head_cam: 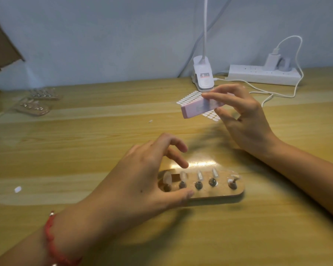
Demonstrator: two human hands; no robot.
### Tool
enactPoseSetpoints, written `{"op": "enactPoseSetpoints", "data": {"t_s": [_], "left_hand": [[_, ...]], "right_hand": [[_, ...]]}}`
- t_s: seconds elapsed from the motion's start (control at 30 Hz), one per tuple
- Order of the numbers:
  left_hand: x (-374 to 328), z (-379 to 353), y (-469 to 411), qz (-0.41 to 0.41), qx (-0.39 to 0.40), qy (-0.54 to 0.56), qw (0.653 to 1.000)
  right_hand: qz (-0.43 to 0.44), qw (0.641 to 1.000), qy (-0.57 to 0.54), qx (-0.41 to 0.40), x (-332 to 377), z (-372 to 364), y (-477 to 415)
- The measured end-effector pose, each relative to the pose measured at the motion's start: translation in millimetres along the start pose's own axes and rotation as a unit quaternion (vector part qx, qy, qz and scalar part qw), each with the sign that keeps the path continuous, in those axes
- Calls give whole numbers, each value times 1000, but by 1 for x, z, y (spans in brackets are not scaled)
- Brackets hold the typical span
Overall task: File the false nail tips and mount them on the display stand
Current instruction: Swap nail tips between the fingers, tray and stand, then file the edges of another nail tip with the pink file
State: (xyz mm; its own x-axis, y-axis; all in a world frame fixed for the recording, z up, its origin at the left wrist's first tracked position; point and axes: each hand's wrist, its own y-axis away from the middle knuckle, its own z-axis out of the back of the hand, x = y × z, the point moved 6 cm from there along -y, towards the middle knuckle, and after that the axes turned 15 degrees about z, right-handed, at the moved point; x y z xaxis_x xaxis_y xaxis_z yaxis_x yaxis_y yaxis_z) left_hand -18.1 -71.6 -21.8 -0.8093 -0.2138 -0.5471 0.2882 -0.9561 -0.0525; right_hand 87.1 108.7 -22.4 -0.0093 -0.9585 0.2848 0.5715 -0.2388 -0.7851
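A clear display stand with several round pegs lies on the wooden desk in front of me. Clear false nail tips sit on its pegs. My left hand hovers over the stand's left end with fingers spread and loosely bent, thumb at the stand's front edge, holding nothing I can make out. My right hand is raised behind the stand and grips a pink block nail file between thumb and fingers.
A sheet of white adhesive tabs lies behind the file. A white clip lamp and a power strip with cables stand at the back. Other display stands rest far left. Small loose tips lie on the desk.
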Motion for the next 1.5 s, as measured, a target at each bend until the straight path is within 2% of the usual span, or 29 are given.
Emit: {"op": "enactPoseSetpoints", "data": {"t_s": [0.1, 0.23, 0.33, 0.4, 0.47, 0.53, 0.67, 0.77, 0.97, 1.13, 1.37, 1.5], "left_hand": [[-16, -3, -4, -49, -37, -38, 997], [-27, -9, -7, -100, -49, -31, 993], [-35, -11, -4, -160, -83, -78, 980], [-40, -5, -1, -187, -106, -31, 976], [-37, 12, -4, -156, -113, 134, 972], [-23, 28, -13, -99, -138, 272, 947], [17, 22, -37, 55, -134, 361, 921], [39, 8, -45, 113, -110, 428, 890], [57, 4, -54, 112, -106, 494, 856], [64, 4, -57, 110, -110, 518, 841], [62, 0, -58, 99, -92, 516, 846], [64, 1, -58, 100, -107, 517, 843]], "right_hand": [[-1, 1000, -1, 0, 0, 0, 0], [4, 1000, -5, -7, 0, 0, 0], [4, 1000, -9, -9, 0, 0, 0], [5, 1000, -10, -12, 0, 1, 0], [3, 1000, -11, -15, 0, 1, 0], [1, 1000, -10, -14, 1, 0, 0], [-6, 1000, -26, -13, 1, 1, 0], [-13, 999, -32, -12, 0, 1, 0], [-13, 999, -33, 2, 0, -1, 0], [-1, 1000, -26, 9, 1, -3, 1], [9, 999, -26, 27, 2, -5, 2], [13, 999, -28, 30, 2, -5, 2]]}}
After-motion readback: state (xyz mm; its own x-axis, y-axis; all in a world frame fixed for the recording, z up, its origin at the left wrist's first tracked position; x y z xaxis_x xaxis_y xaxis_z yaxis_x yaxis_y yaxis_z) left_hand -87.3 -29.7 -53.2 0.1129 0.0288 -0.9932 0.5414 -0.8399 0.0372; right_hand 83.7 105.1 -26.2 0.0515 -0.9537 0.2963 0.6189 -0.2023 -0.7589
